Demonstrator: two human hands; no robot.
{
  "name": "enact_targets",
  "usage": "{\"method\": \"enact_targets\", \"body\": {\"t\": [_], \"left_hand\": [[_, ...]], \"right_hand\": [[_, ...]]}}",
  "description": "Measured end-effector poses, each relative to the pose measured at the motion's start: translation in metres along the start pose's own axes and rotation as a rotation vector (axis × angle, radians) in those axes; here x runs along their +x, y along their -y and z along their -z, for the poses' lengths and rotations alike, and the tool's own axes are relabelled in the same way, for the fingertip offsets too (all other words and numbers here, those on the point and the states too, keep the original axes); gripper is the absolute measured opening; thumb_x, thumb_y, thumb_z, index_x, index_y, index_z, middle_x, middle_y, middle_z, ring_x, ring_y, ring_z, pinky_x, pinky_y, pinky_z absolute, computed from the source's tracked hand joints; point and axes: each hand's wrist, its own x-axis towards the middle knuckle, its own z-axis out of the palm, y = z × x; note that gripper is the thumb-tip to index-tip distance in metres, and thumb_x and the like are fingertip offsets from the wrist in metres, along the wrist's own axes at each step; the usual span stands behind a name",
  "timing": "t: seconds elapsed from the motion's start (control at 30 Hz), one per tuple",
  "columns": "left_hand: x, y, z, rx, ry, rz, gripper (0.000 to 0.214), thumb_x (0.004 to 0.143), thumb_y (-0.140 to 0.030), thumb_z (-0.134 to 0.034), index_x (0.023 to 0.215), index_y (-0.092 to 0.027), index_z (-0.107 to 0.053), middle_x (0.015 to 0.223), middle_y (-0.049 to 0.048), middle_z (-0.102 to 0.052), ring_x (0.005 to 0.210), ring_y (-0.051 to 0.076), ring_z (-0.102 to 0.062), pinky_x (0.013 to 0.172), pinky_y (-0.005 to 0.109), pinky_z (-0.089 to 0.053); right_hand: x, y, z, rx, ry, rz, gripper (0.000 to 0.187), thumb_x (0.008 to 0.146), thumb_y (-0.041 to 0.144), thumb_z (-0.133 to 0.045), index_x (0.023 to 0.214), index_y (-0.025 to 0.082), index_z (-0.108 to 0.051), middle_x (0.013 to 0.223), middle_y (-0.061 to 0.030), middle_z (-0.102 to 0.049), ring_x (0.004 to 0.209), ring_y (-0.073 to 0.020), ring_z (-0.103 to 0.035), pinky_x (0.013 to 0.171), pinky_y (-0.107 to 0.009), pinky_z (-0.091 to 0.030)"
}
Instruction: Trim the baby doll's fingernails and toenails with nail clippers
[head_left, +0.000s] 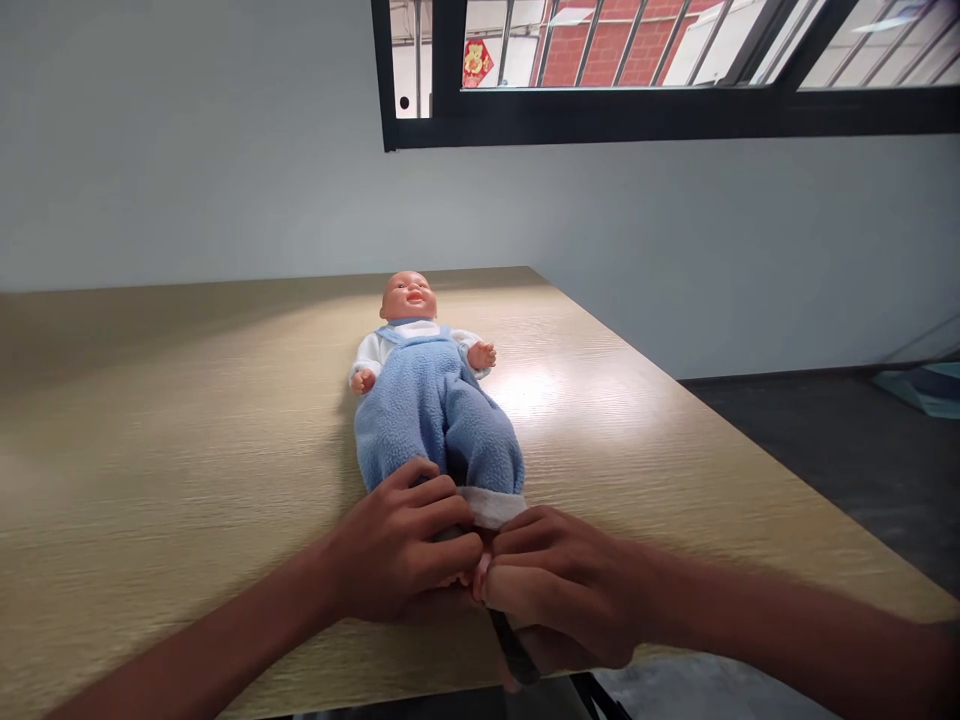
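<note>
A baby doll [427, 400] in blue fleece overalls and a white shirt lies on its back on the wooden table [187, 420], head toward the far wall. Both my hands are at its feet near the table's front edge. My left hand [397, 545] is closed around the doll's left-side leg end and foot. My right hand [555, 590] is closed on the other foot just below the white turned-up cuff [491, 505]. A dark object [514, 650] pokes out under my right hand; I cannot make out what it is.
The table's right edge [750, 420] drops to a dark floor. A pale wall stands behind the table, with a black-framed window [637, 110] above it. A teal thing [926, 385] lies on the floor at far right.
</note>
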Motion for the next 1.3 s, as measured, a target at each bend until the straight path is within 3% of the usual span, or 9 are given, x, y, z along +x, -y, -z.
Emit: {"method": "enact_targets", "body": {"t": [0.17,0.33,0.73,0.87,0.97,1.1,1.3], "left_hand": [[0.0,0.0,0.0,-0.004,0.02,0.005,0.026,0.096,-0.027,-0.047,0.075,-0.016,-0.058,0.078,0.0045,-0.063,0.078,0.018,-0.052,0.079,0.037,-0.038],[0.002,-0.001,0.001,0.004,0.03,0.01,0.022,0.093,-0.024,-0.049,0.073,-0.017,-0.054,0.075,0.0029,-0.06,0.074,0.016,-0.049,0.078,0.036,-0.037],[0.002,-0.002,0.001,-0.017,0.005,0.026,0.012,0.086,-0.022,-0.051,0.075,-0.018,-0.053,0.073,0.0024,-0.059,0.075,0.016,-0.052,0.078,0.035,-0.041],[0.001,0.0,0.004,0.006,-0.03,0.087,0.008,0.077,-0.026,-0.057,0.079,-0.019,-0.056,0.074,0.0023,-0.062,0.088,0.02,-0.059,0.102,0.044,-0.038],[-0.001,0.003,0.008,-0.002,-0.031,0.15,0.027,0.07,-0.041,-0.063,0.087,-0.019,-0.061,0.083,0.0037,-0.066,0.105,0.026,-0.06,0.116,0.052,-0.022],[-0.005,0.013,0.015,-0.012,-0.067,0.156,0.052,0.064,-0.057,-0.065,0.1,-0.018,-0.064,0.103,0.0096,-0.068,0.116,0.033,-0.057,0.119,0.057,-0.017],[-0.012,0.035,0.025,0.025,-0.059,0.359,0.045,0.081,-0.048,-0.062,0.113,-0.017,-0.06,0.133,0.0145,-0.056,0.131,0.033,-0.046,0.116,0.058,-0.024]], "right_hand": [[-0.002,0.001,0.002,0.024,-0.008,-0.024,0.022,0.1,0.034,-0.045,0.1,0.015,-0.055,0.071,-0.0028,-0.063,0.064,-0.0127,-0.061,0.067,-0.024,-0.049],[-0.008,-0.002,0.002,0.092,-0.099,-0.001,0.034,0.104,0.036,-0.035,0.104,0.011,-0.058,0.079,-0.0088,-0.068,0.075,-0.0152,-0.066,0.067,-0.025,-0.053],[-0.006,-0.005,0.005,-0.101,-0.125,0.147,0.022,0.098,0.023,-0.044,0.106,0.009,-0.06,0.079,-0.0071,-0.07,0.063,-0.0143,-0.063,0.061,-0.028,-0.049],[-0.006,-0.006,0.003,-0.135,-0.174,0.154,0.023,0.097,0.021,-0.043,0.105,0.008,-0.06,0.08,-0.0072,-0.071,0.064,-0.0139,-0.064,0.061,-0.027,-0.05],[-0.005,-0.006,0.003,-0.193,-0.272,0.195,0.025,0.098,0.02,-0.041,0.109,0.007,-0.059,0.084,-0.0093,-0.073,0.07,-0.0155,-0.067,0.066,-0.029,-0.053],[-0.003,-0.004,0.008,-0.253,-0.275,0.209,0.023,0.097,0.019,-0.044,0.113,0.009,-0.057,0.076,-0.0062,-0.071,0.063,-0.0136,-0.065,0.063,-0.026,-0.053],[-0.002,0.0,0.017,-0.331,-0.23,0.154,0.025,0.101,0.027,-0.042,0.112,0.011,-0.058,0.078,-0.0078,-0.073,0.063,-0.0165,-0.067,0.065,-0.029,-0.055]]}}
